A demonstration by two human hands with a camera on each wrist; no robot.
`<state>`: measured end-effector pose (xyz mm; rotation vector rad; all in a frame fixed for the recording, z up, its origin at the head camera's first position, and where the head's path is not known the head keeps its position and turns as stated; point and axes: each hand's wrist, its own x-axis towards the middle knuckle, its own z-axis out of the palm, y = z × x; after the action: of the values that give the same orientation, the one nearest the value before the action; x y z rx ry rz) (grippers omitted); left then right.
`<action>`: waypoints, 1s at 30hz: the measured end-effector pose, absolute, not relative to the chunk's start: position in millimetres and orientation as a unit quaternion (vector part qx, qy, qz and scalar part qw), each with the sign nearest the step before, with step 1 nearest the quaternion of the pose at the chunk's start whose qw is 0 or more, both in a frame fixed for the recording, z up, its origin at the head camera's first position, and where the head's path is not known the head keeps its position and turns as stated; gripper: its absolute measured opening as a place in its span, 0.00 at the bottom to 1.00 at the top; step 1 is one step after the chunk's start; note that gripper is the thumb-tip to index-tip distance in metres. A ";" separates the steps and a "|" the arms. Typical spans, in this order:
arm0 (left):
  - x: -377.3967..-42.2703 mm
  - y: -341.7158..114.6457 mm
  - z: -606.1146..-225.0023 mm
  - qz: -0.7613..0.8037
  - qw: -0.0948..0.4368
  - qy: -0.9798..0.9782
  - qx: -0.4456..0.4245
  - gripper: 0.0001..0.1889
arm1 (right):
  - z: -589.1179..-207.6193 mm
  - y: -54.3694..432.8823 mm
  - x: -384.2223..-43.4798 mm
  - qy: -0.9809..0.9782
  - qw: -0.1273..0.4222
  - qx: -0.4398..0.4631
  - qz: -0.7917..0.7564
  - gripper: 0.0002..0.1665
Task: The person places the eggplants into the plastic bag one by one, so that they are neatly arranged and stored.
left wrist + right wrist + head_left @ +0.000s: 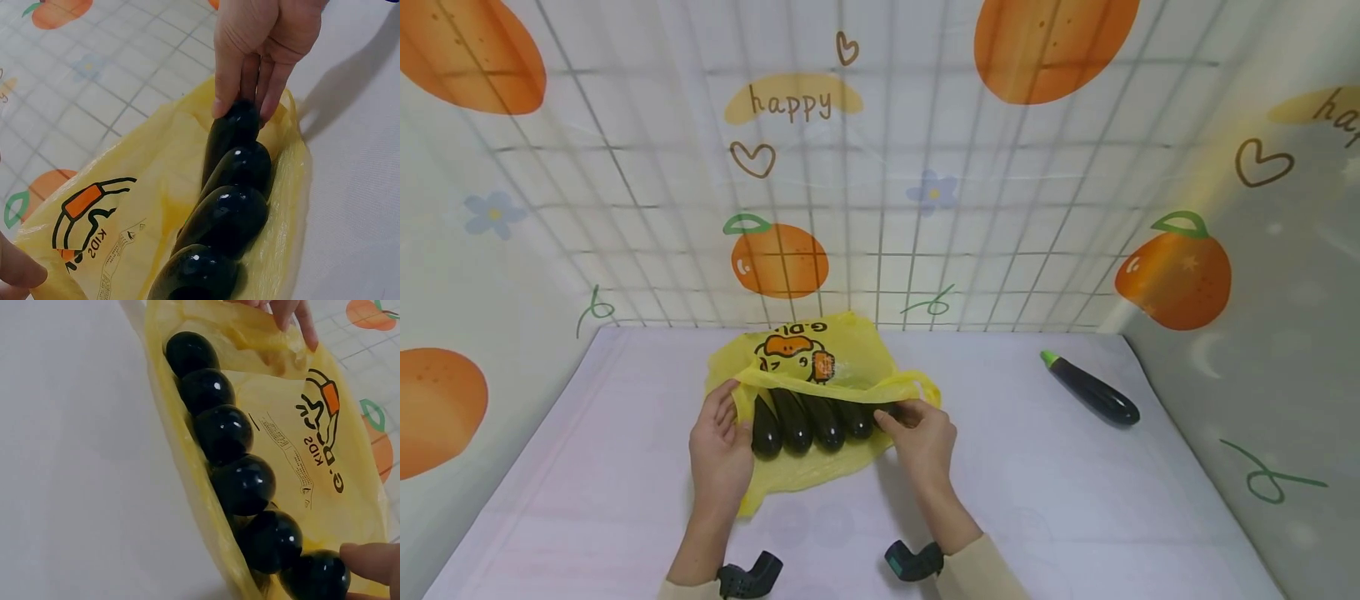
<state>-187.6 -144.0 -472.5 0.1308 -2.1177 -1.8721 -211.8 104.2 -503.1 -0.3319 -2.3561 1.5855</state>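
Note:
A yellow plastic bag with a printed cartoon lies on the table, its mouth facing me. Several dark eggplants sit side by side inside it, rounded ends toward the opening. At the bag's left side, my left hand holds the upper edge of the mouth between thumb and fingers. My right hand is at the right end of the row, gripping the outermost eggplant by its rounded end. The far ends of the eggplants are hidden under the bag's upper layer.
One more eggplant with a green stem end lies outside the bag, toward the right side of the white table. Behind the table stands a wire grid covered by a sheet printed with oranges.

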 end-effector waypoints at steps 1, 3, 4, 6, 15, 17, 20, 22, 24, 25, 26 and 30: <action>-187.6 -143.9 -472.6 -0.653 0.156 -0.739 0.046 0.30 | -503.6 104.0 -211.7 -0.816 0.138 -0.114 0.550 0.19; -187.8 -143.6 -472.9 -0.652 0.155 -0.740 0.048 0.30 | -504.6 103.6 -211.6 -0.817 0.136 -0.112 0.549 0.20; -187.9 -143.5 -473.0 -0.652 0.155 -0.740 0.048 0.30 | -505.0 103.4 -211.5 -0.817 0.135 -0.112 0.549 0.19; -188.2 -143.3 -473.2 -0.652 0.154 -0.741 0.049 0.31 | -506.1 103.2 -211.6 -0.820 0.138 -0.110 0.545 0.19; -188.3 -142.6 -473.2 -0.653 0.153 -0.740 0.046 0.31 | -512.9 104.1 -213.2 -0.832 0.153 -0.100 0.524 0.17; -188.3 -142.5 -473.2 -0.653 0.153 -0.740 0.046 0.31 | -513.4 104.3 -213.5 -0.835 0.161 -0.097 0.517 0.17; -188.6 -142.7 -473.6 -0.653 0.153 -0.741 0.045 0.31 | -513.4 104.6 -213.9 -0.838 0.172 -0.097 0.508 0.16; -188.8 -142.8 -473.9 -0.652 0.153 -0.741 0.045 0.31 | -512.7 104.8 -214.0 -0.838 0.176 -0.099 0.507 0.16; -188.9 -142.8 -474.1 -0.651 0.154 -0.742 0.045 0.31 | -511.5 105.0 -213.7 -0.835 0.178 -0.101 0.511 0.16; -188.9 -142.8 -474.2 -0.651 0.153 -0.742 0.046 0.31 | -510.6 105.1 -213.3 -0.833 0.179 -0.102 0.514 0.17; -188.9 -142.8 -474.3 -0.651 0.153 -0.742 0.046 0.31 | -509.4 105.0 -212.8 -0.830 0.179 -0.103 0.519 0.17; -188.8 -142.8 -474.9 -0.652 0.153 -0.741 0.047 0.31 | -505.9 104.6 -211.2 -0.818 0.179 -0.103 0.537 0.18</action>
<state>-188.8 -142.8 -474.9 0.1340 -2.1253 -1.8711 -211.2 104.6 -505.9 -0.2903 -2.3128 1.5194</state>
